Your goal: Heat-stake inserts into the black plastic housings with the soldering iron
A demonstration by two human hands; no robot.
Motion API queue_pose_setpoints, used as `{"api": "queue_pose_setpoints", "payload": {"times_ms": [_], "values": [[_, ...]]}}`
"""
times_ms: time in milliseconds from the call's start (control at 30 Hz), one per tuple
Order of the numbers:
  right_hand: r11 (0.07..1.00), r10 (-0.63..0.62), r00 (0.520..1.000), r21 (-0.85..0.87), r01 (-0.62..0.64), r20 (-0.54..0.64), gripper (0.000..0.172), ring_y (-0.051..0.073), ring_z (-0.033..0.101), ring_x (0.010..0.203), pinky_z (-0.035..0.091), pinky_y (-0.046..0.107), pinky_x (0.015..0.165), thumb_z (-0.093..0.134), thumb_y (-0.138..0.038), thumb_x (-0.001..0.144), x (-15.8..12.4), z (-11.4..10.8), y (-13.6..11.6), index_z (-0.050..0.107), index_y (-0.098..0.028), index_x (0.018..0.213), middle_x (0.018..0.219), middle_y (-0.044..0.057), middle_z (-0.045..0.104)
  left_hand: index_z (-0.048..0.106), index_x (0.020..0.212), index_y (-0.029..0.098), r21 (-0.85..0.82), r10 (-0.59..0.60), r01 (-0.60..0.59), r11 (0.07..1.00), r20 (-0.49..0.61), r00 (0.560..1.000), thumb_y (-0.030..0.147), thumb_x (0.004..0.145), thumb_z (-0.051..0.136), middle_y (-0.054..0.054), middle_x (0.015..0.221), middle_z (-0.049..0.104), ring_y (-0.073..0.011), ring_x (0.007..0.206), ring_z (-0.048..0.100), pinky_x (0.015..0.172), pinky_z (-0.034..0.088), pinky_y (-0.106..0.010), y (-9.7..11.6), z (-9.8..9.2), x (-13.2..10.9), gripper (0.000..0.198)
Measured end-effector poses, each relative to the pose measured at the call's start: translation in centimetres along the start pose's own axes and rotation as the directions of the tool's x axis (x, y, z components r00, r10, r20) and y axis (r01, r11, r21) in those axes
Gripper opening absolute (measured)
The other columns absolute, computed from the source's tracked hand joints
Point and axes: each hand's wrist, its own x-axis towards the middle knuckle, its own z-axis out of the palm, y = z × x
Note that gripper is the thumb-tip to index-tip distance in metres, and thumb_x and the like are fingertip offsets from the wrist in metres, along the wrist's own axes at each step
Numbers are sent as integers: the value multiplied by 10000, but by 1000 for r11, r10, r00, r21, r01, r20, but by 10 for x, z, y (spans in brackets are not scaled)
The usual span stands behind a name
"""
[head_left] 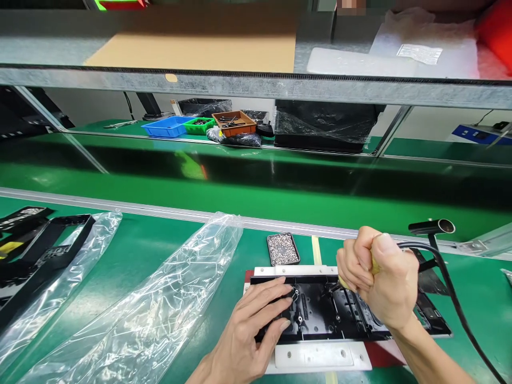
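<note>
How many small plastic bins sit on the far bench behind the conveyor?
3, side by side: a blue bin on the left, a green bin in the middle, an orange-brown bin on the right. More may be hidden behind the black plastic wrap.

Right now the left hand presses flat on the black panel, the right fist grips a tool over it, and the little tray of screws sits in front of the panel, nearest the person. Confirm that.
Not quite. In the head view the tray of screws lies beyond the black panel, on its far side, not nearest the person. The rest holds: the left hand presses flat on the panel and the right hand grips a tool over it.
</note>
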Motion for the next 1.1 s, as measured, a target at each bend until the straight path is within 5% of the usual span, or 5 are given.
{"api": "queue_pose_setpoints", "payload": {"times_ms": [1100], "values": [[997,-8,999,73,5,41,629,69,221,429,195,221,359,673,-644,1056,-1,0,11,354,-261,673,523,-93,274,753,1374,180,89,49,-51,995,26,998,171,1106,598,-139,1416,786,-286,1407,725,1195,611,-401,-7,-3,-3,310]]}}
